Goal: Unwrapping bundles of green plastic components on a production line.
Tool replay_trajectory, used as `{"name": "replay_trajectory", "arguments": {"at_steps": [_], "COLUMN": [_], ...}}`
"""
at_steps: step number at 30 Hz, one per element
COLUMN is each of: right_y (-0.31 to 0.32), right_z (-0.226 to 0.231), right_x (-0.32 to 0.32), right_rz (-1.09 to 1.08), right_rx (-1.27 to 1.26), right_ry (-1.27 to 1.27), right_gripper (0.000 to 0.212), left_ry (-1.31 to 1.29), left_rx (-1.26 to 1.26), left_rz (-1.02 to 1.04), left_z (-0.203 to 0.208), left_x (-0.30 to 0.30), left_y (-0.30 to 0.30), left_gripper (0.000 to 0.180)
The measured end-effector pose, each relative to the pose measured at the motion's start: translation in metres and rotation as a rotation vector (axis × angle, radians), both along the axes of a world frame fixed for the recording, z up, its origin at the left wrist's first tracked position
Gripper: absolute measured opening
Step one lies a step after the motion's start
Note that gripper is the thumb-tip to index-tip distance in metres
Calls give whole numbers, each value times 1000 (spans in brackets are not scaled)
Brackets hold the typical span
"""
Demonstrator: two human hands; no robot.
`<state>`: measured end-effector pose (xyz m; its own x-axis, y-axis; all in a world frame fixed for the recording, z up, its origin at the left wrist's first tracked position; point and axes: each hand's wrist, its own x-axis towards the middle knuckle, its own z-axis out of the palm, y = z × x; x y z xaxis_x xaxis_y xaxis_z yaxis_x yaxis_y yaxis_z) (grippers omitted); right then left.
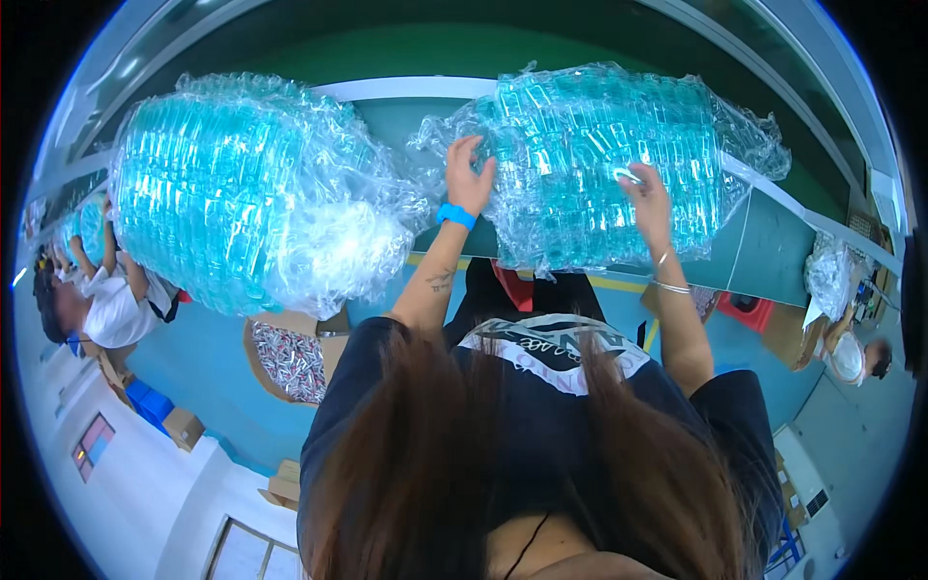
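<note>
In front of me lies a clear plastic bag (604, 135) packed with rows of clear teal-tinted plastic pieces, probably small bottles or cases. My left hand (469, 182), with a blue band at the wrist, is at the bag's left edge. Its thumb and fingers are apart and hold nothing; whether they touch the film I cannot tell. Above the right half of the bag, my right hand (652, 203) has its fingertips pinched together. Between them shows a small white piece (628, 176), too small to name.
A second full bag (208, 184) of the same pieces lies to the left on the green table (773, 246). On the floor stands a cardboard box (333, 362) of small silvery-red items. Other people work at far left and far right. A red bin (746, 311) is at right.
</note>
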<state>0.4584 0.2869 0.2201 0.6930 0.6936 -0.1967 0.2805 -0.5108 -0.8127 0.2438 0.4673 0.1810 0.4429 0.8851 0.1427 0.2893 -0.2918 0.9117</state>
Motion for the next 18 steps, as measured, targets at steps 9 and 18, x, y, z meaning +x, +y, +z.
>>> {"name": "replay_trajectory", "arguments": {"at_steps": [9, 18], "right_y": [82, 104], "right_z": [16, -13], "right_x": [-76, -86], "right_rz": [536, 654], "right_rx": [-18, -51], "right_ry": [-41, -589], "right_gripper": [24, 30], "left_ry": [35, 102], "left_rx": [5, -7], "left_rz": [-118, -129], "left_z": [8, 7], "left_x": [-22, -16], "left_y": [-38, -41], "left_gripper": [21, 29]}}
